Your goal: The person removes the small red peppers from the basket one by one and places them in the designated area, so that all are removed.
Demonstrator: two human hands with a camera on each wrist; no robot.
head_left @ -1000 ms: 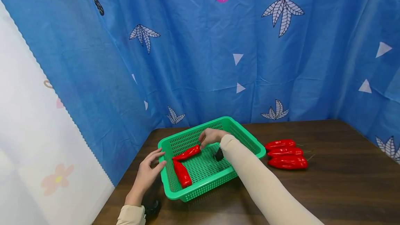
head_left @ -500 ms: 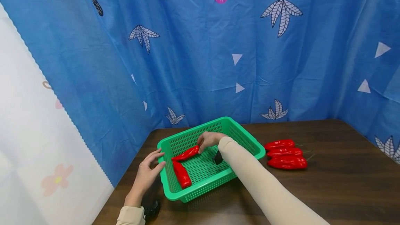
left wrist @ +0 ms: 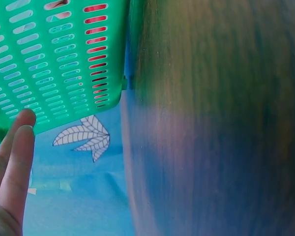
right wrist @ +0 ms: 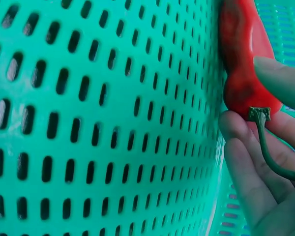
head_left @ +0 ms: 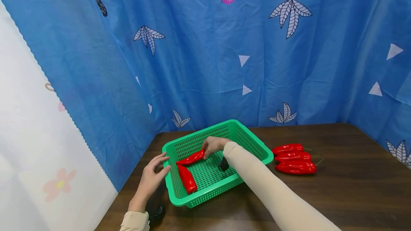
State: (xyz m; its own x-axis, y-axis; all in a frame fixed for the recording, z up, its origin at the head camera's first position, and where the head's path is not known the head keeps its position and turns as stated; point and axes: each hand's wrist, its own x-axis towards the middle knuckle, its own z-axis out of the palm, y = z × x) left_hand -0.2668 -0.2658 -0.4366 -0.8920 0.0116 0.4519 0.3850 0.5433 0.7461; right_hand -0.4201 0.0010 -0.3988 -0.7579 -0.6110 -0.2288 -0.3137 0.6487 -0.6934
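Note:
In the head view a green plastic basket (head_left: 210, 193) holds two red peppers. My right hand (head_left: 216, 144) reaches inside and pinches the stem end of the far red pepper (head_left: 192, 158), thumb on one side and fingers on the other; the green stem (right wrist: 268, 150) hangs over the fingers in the right wrist view. The other red pepper (head_left: 186, 179) lies along the basket's left side, its tip near the held one. At the left rim, my left hand (head_left: 152, 174) touches the basket from outside, its fingers (left wrist: 18, 167) straight against the slotted wall.
Three more red peppers (head_left: 296, 167) lie side by side on the dark wooden table (head_left: 350, 184), right of the basket. A blue patterned curtain (head_left: 205, 63) hangs behind the table, and a white cloth (head_left: 35, 124) hangs on the left.
My right hand has lowered slightly to the left and closed its fingers on the far pepper's end. My left hand, the basket and the other peppers have stayed in place.

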